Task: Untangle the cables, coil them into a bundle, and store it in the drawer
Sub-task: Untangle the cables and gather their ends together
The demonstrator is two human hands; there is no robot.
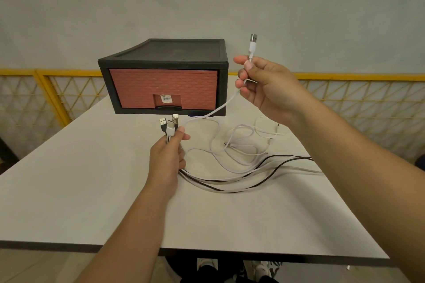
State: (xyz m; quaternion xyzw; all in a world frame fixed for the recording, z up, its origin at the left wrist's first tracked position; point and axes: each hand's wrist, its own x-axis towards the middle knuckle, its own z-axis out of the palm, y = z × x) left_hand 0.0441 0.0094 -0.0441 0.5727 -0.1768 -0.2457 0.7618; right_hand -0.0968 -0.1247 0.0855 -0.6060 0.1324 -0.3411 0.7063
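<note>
My left hand grips a bunch of USB plugs, black and white, pointing up above the table. Their cables trail to the right over the white table. My right hand is raised beside the drawer unit and pinches a white cable just below its USB plug, which points up. That white cable hangs down to a loose tangle of white loops on the table. The drawer unit has a black frame and a closed reddish brick-pattern drawer.
The table's front edge runs below my forearms, and its right edge slants away to the far right. A yellow mesh railing and a grey wall stand behind the table. Shoes show under the table.
</note>
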